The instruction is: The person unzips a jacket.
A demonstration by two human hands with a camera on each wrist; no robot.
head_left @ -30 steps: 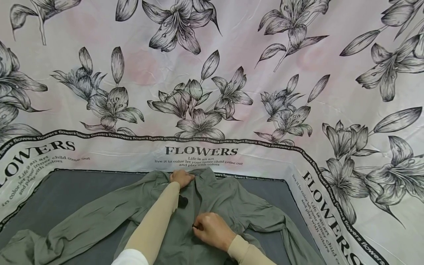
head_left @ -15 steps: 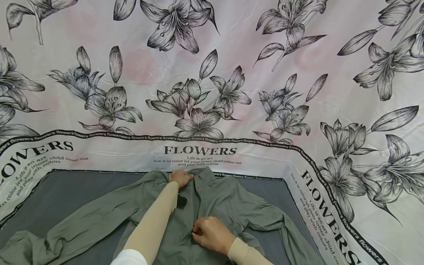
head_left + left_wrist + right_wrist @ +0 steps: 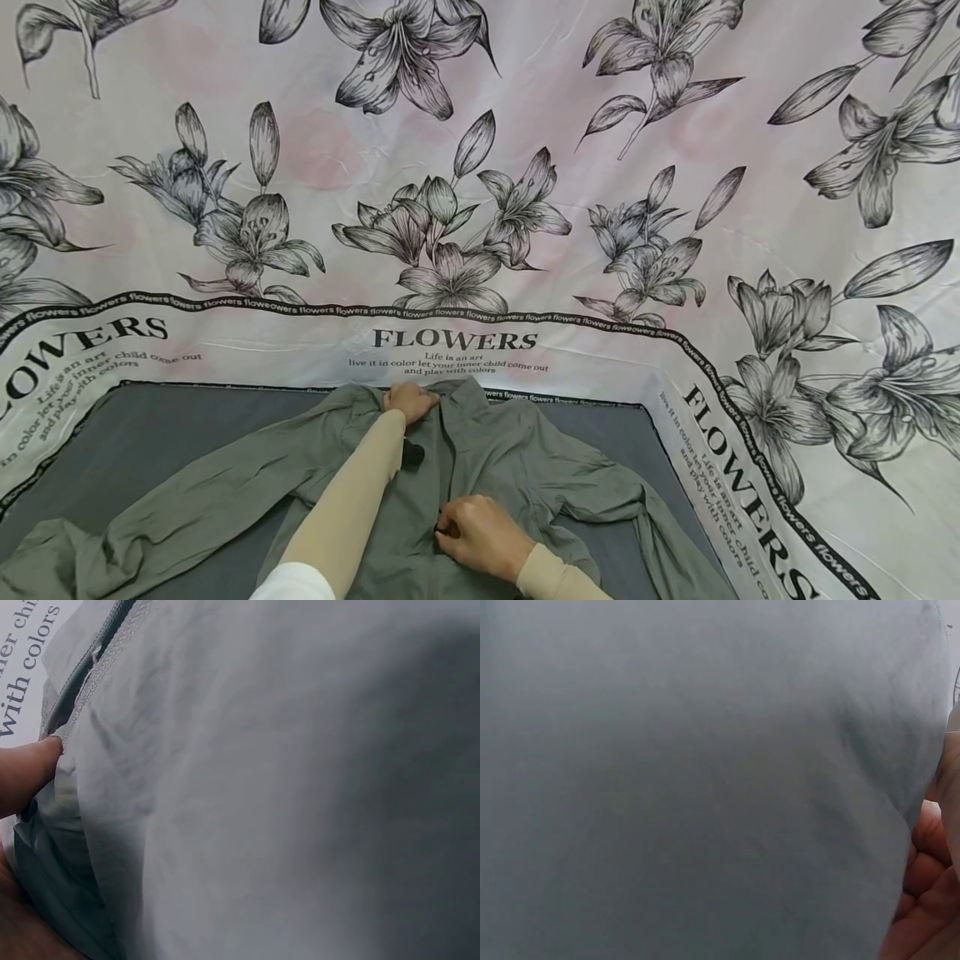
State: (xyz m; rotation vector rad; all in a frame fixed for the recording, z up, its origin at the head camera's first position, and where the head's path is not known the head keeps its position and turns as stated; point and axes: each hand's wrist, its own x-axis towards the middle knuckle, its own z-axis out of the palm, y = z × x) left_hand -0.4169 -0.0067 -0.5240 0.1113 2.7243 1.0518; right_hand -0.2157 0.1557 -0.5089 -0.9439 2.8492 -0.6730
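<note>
Jacket (image 3: 501, 450) partly within left grip (image 3: 410, 403)

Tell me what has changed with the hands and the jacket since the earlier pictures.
The right hand has slid slightly down the front of the jacket, away from the collar, pinching a small dark piece. Nothing was newly gripped or let go. The left hand still holds the jacket near the collar; the jacket stays spread out.

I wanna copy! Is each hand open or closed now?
Left hand: closed, holding the jacket near its collar.
Right hand: closed, apparently pinching a small dark tab.
</note>
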